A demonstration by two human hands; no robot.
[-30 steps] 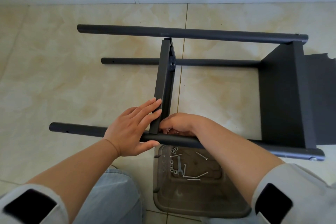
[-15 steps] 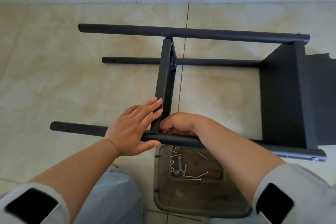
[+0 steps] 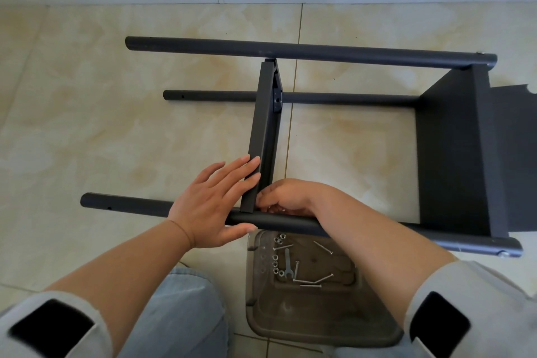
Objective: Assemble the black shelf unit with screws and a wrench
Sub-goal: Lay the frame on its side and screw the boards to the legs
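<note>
I note the left hand (image 3: 213, 202) spread flat with fingers straight: the fingertips press against the side of the middle shelf panel (image 3: 263, 136), and the thumb lies along the near tube (image 3: 130, 204) of the black shelf unit (image 3: 453, 154). The right hand (image 3: 286, 196) sits just beside the panel's lower end, at the joint where the panel meets the near tube; its fingers are curled under the palm, and I cannot tell whether they pinch a screw or merely rest there, since the knuckles hide the fingertips. The unit lies on its side on the tiled floor (image 3: 87, 125), one panel fitted at the right end. Just beyond my knees stands a clear plastic tray (image 3: 319, 325) holding loose screws (image 3: 324, 247), nuts (image 3: 278, 240) and a small wrench (image 3: 288, 263). The right forearm covers part of the near tube and the tray's far rim. The unit's far right edge is cut off by the frame.
</note>
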